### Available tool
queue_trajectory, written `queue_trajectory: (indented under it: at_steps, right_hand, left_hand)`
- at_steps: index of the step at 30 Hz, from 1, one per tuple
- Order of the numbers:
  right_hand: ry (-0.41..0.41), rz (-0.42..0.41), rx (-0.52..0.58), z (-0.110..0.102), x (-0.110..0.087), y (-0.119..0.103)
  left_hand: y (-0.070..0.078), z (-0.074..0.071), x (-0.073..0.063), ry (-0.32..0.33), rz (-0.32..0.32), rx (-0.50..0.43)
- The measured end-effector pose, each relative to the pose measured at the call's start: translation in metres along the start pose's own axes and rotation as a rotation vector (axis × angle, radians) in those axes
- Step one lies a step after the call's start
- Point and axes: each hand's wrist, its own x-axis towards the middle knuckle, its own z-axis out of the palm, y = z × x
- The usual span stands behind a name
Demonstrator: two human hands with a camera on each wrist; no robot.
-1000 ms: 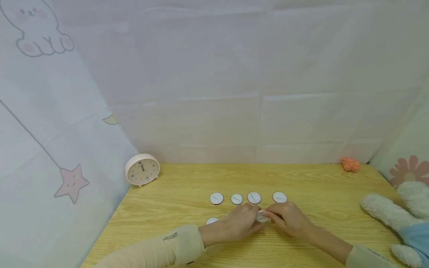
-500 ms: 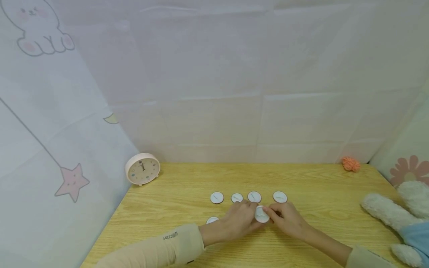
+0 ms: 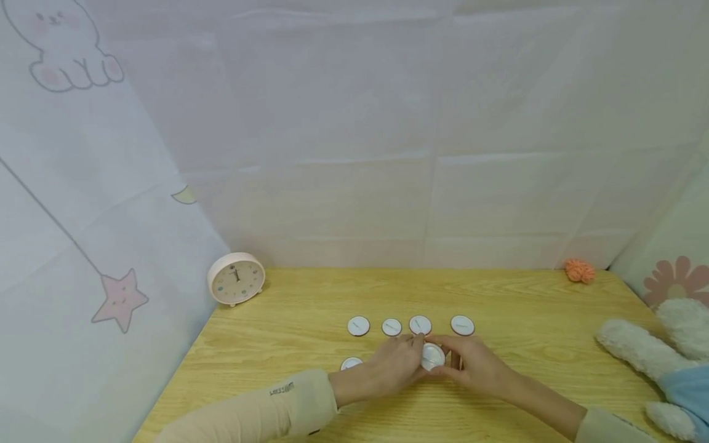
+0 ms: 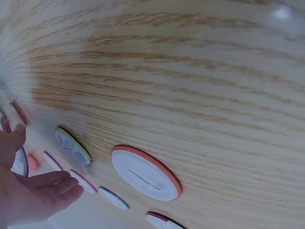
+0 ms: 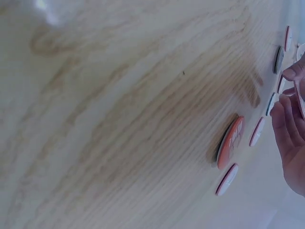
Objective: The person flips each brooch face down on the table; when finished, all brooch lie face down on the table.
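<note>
Between both hands in the head view is a round pin badge, its white back with a thin pin facing up. My left hand pinches it at its left side. In the left wrist view the left hand has its fingers extended, with part of the badge showing behind. My right hand holds the opposite rim, thumb near and index finger far. In the right wrist view the right hand reaches around the badge's edge. The badge's front is hidden.
Several white-backed badges lie on the wooden table, including a far-row badge and one partly behind the left wrist. A reddish badge shows in the right wrist view. Farther out are a clock, coral flower-like ornament and plush toy.
The badge has tilted so more of its white back faces up. The right thumb has moved off its face, and the right fingers have spread around the rim. The left hand stays nearly still.
</note>
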Motion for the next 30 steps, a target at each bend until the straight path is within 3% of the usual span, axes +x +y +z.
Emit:
queue_trajectory:
  at_steps: [3,8,10,16,23,30]
  right_hand:
    - [-0.039,-0.07,-0.095,-0.002,-0.001,0.001]
    - [-0.035,-0.255,-0.457,-0.002,-0.003,0.004]
    - [-0.036,-0.306,-0.54,-0.002,-0.003,0.006]
    - [-0.074,-0.32,-0.599,-0.006,-0.001,0.007]
    - [-0.06,-0.195,-0.55,-0.007,-0.003,0.017]
    - [-0.053,-0.206,-0.536,0.0,-0.004,0.024]
  left_hand:
    - [0.001,0.001,-0.001,-0.031,0.005,0.011]
    - [0.002,0.001,-0.002,-0.107,0.022,0.032]
    - [0.002,0.001,-0.002,-0.14,0.027,0.047]
    - [0.001,0.002,0.0,-0.145,0.042,0.093]
    - [0.0,0.001,0.004,-0.08,0.026,-0.03]
    - [0.002,0.002,0.005,-0.067,-0.001,-0.055]
